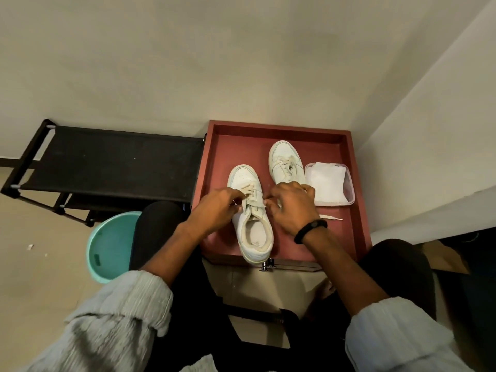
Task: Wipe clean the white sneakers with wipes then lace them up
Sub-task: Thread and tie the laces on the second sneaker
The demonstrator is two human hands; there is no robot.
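Near sneaker [253,232], lacing: left hand [214,208] at 9 o'clock and right hand [291,208] at 3 each pinch the lace [251,196]; pull both ends evenly, keeping crossings flat.

Our left hand [214,208] and right hand [291,204] pinch the lace [249,190] of the near sneaker [251,229]; curled fingers cover the upper eyelets, can't tell which are threaded. Right hand hides the heel of the far sneaker [284,162]. Loose lace tip [331,217] runs under our right wrist, origin unseen. Insole print [255,242] too small to read. Teal basin [107,242] half behind our left knee.
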